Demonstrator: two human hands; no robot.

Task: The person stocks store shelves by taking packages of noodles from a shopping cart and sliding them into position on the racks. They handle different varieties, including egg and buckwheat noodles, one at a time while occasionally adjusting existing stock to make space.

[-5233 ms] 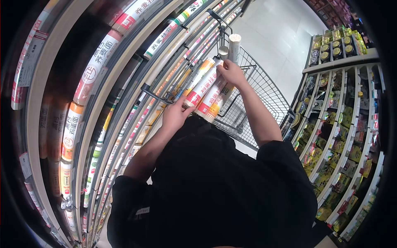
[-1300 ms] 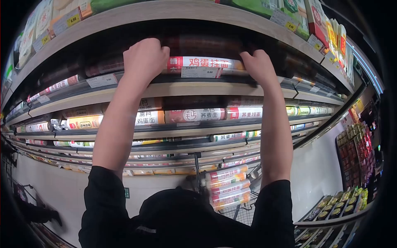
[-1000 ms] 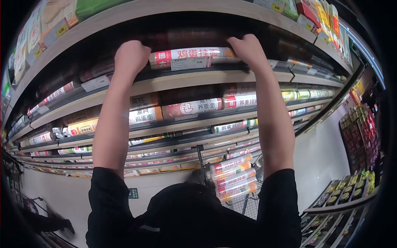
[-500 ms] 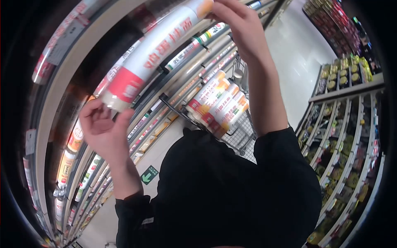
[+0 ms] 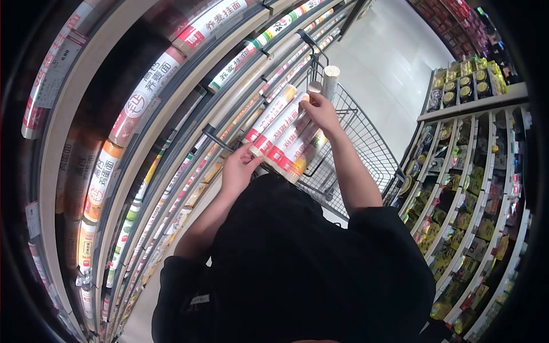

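My left hand (image 5: 240, 170) pinches the lower red end of a white noodle roll (image 5: 279, 132). At the roll's upper end, by its orange band, the fingers of my right hand (image 5: 321, 114) are closed round it. The roll lies on or just over several similar white, red and orange rolls (image 5: 296, 143) at the near end of the shopping cart (image 5: 357, 134). Whether it touches them all along cannot be seen. Behind my right hand a pale roll (image 5: 330, 83) stands upright in the cart.
Curved shelves (image 5: 123, 166) of packed noodle rolls run along the left, close to my left arm. On the right are racks (image 5: 469, 194) of yellow and dark packages. Pale floor (image 5: 389, 63) shows beyond the cart, whose black handle parts jut toward the shelves.
Both hands have come down from the shelf front to the cart, bringing the noodle roll with them. The left hand, loosely cupped under the roll before, now pinches its end.
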